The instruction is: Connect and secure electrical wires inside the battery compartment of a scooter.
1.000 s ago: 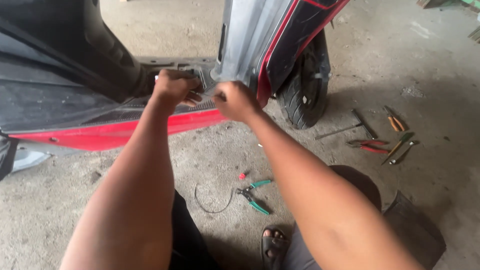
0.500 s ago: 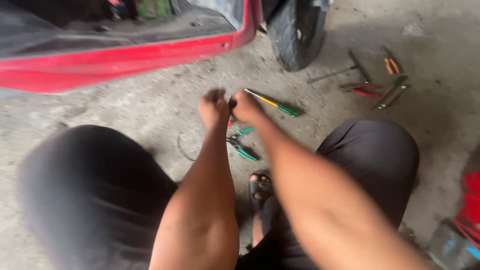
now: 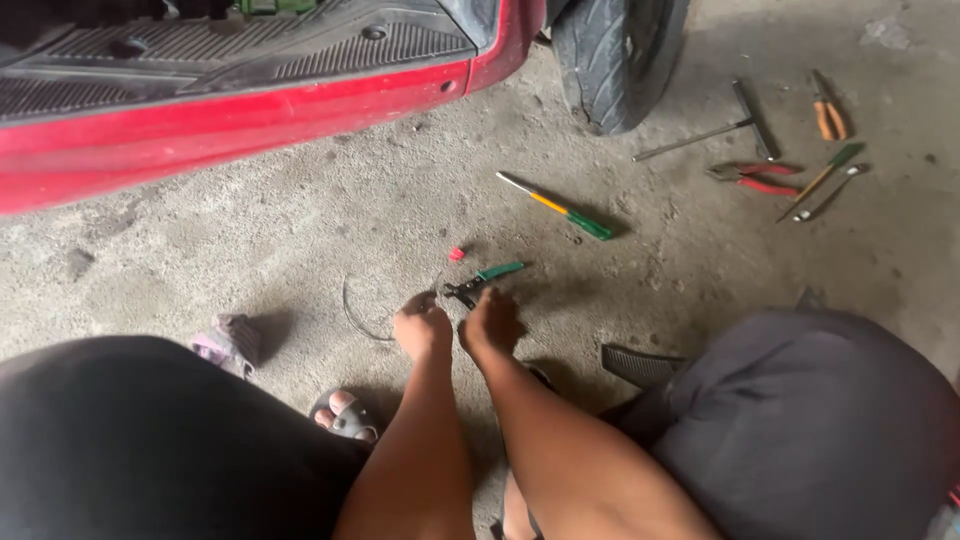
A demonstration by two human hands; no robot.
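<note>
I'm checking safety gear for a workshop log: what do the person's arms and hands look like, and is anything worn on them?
Both arms are bare as far up as the head view shows, with no sleeves in sight. The left hand and right hand wear no gloves, and no watch, ring or wristband is visible. Fingernail detail is too small to tell.

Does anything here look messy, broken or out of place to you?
Nothing looks broken. Tools lie loose on the concrete floor: a green-handled screwdriver, a scattered cluster by the tyre, and green-handled pliers just ahead of both hands. A bent loop of thin wire and a small red bit lie nearby.
</note>
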